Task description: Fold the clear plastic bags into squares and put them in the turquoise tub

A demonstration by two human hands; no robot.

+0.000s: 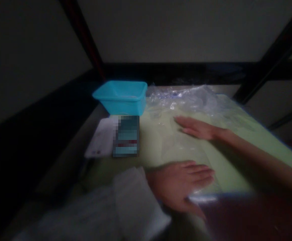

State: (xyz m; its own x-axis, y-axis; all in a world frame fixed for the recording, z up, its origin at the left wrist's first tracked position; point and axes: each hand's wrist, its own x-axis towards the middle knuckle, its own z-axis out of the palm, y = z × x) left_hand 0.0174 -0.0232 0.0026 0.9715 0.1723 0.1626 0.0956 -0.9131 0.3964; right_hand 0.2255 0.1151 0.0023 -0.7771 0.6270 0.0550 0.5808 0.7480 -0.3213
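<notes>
Nearest, at the lower left, a loose light-grey fabric sleeve (130, 201) with a wide cuff leads to the person's left hand (178, 182). That hand lies palm down near the table's front edge, its fingers extended to the right and slightly apart, its thumb pointing away from them toward the viewer. Beneath it is a thin, clear plastic sheet (181, 147), spread mostly flat on a pale yellow-green tabletop (149, 137). A little farther away, the right hand (197, 127) reaches in from the right on a bare forearm. It too is palm down over the plastic, fingers straight and close together, pointing left; neither hand grips anything.

Left of the hands, a flat white slab with rounded corners (100, 137) lies beside a dark, upright-framed rectangular device (127, 137), its face blurred into blocks. Just behind them stands a bright turquoise plastic basin (125, 106) with sloping sides. To its right, crumpled, shiny clear plastic (198, 98) bunches along the table's far side. Beyond runs a dark horizontal bar (176, 73), before a dim grey wall (176, 30).
</notes>
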